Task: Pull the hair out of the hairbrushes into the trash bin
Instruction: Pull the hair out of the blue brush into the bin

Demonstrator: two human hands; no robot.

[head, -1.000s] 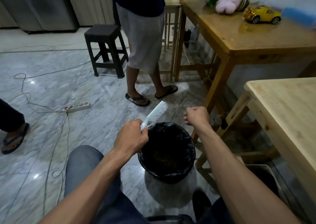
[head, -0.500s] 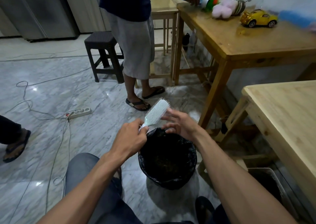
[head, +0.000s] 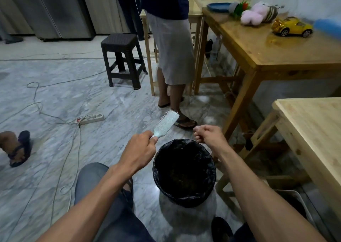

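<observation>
Grey marble floor [head: 55, 149] fills the near scene, with the seated person's denim-clad knee [head: 92, 182] low at the left. Just right of it stands the trash bin [head: 184, 171], lined with a black bag, its mouth open upward and dark inside. The left hand [head: 138, 151] hovers at the bin's near-left rim, its grip clenched around the handle of a pale, whitish hairbrush [head: 166, 124]; the brush slants up and to the right, its head beyond the bin's far-left edge, bristles facing up and left. The right hand [head: 210, 135] is over the bin's far-right rim, clenched into a loose fist with thumb against fingers; whether any hair is pinched in it cannot be told. The two hands are apart, the brush head lying between and beyond them. At the right a light wooden table [head: 313, 131] juts in. Farther left on the floor lie a white power strip [head: 91, 118] and trailing cables. Beyond the brush stands another person in a grey skirt-like garment and sandals [head: 173, 57], beside a dark stool [head: 122, 59]. The far table [head: 267, 51] at the right carries a yellow toy car [head: 293, 27] and a pink plush toy [head: 256, 13].
</observation>
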